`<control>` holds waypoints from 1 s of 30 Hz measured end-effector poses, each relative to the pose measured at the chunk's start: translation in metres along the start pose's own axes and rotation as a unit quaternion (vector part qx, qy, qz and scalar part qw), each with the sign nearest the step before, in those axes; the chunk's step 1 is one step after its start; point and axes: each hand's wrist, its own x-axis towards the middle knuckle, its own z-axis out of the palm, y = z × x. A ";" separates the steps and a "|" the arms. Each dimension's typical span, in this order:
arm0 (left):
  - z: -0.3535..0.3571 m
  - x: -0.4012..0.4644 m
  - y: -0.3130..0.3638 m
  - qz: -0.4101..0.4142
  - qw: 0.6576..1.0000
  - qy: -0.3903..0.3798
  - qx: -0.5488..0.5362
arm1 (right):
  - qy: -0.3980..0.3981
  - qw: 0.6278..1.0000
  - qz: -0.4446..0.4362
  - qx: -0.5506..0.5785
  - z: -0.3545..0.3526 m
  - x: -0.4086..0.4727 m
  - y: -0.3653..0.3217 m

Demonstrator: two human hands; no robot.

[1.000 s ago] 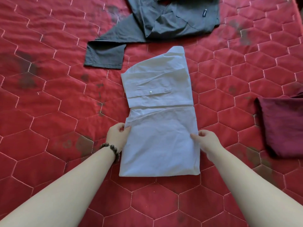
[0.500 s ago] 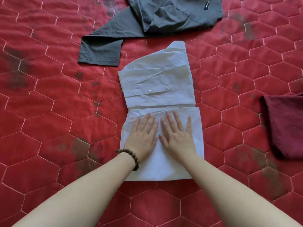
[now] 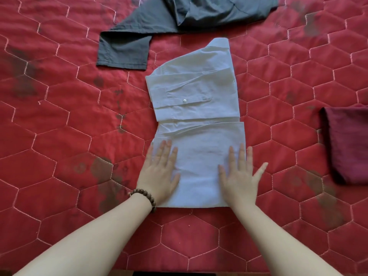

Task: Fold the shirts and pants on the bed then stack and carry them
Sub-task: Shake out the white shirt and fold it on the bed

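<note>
Evidently smoothing the fold, the left hand (image 3: 159, 174) and right hand (image 3: 240, 176) lie flat, fingers spread, on the white shirt's (image 3: 196, 108) near half, on the bed (image 3: 59, 136), pressing the crease flat.

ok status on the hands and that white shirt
Left hand and right hand flat on white shirt. Shirt half folded. Nothing in the way.

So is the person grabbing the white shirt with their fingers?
No, both the left hand and right hand lie flat on the white shirt.
</note>
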 end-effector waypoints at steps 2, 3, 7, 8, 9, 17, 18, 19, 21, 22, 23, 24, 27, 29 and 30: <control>0.003 -0.009 0.021 0.066 0.998 -0.002 -0.022 | 0.010 0.994 -0.106 0.004 0.004 -0.017 -0.020; 0.007 -0.014 0.030 0.093 0.995 -0.012 -0.021 | -0.003 0.989 -0.148 -0.007 0.009 -0.027 -0.026; 0.022 -0.034 0.039 0.091 0.995 -0.045 -0.005 | -0.035 0.988 -0.150 -0.029 0.026 -0.047 -0.002; 0.023 -0.038 0.035 0.079 0.996 -0.050 -0.007 | -0.037 0.988 -0.149 -0.030 0.027 -0.049 0.007; 0.024 -0.041 0.030 0.075 0.996 -0.057 -0.007 | -0.044 0.987 -0.150 -0.033 0.027 -0.051 0.014; -0.009 -0.036 -0.012 0.179 0.983 -0.035 -0.009 | -0.087 0.979 -0.184 -0.025 -0.004 -0.044 0.077; -0.017 -0.027 -0.019 0.189 0.982 -0.006 0.005 | -0.065 0.976 -0.204 -0.032 -0.012 -0.035 0.082; -0.024 -0.016 -0.027 0.197 0.980 0.019 0.026 | -0.038 0.973 -0.224 -0.044 -0.018 -0.022 0.086; -0.035 0.008 -0.046 0.212 0.973 0.045 0.081 | 0.006 0.964 -0.254 -0.084 -0.031 0.007 0.093; -0.038 0.019 -0.056 0.221 0.968 0.049 0.107 | 0.021 0.957 -0.267 -0.112 -0.037 0.022 0.096; -0.041 0.028 -0.065 0.235 0.962 0.046 0.131 | 0.029 0.948 -0.284 -0.140 -0.041 0.037 0.098; -0.041 0.037 -0.073 0.257 0.954 0.038 0.149 | 0.031 0.936 -0.309 -0.164 -0.044 0.049 0.098; -0.036 0.052 -0.081 0.338 0.926 0.001 0.169 | 0.020 0.892 -0.402 -0.207 -0.046 0.070 0.089; -0.027 0.053 -0.082 0.371 0.913 -0.042 0.163 | 0.005 0.874 -0.434 -0.221 -0.045 0.073 0.083; -0.021 0.051 -0.085 0.375 0.911 -0.080 0.153 | -0.009 0.871 -0.440 -0.221 -0.044 0.072 0.081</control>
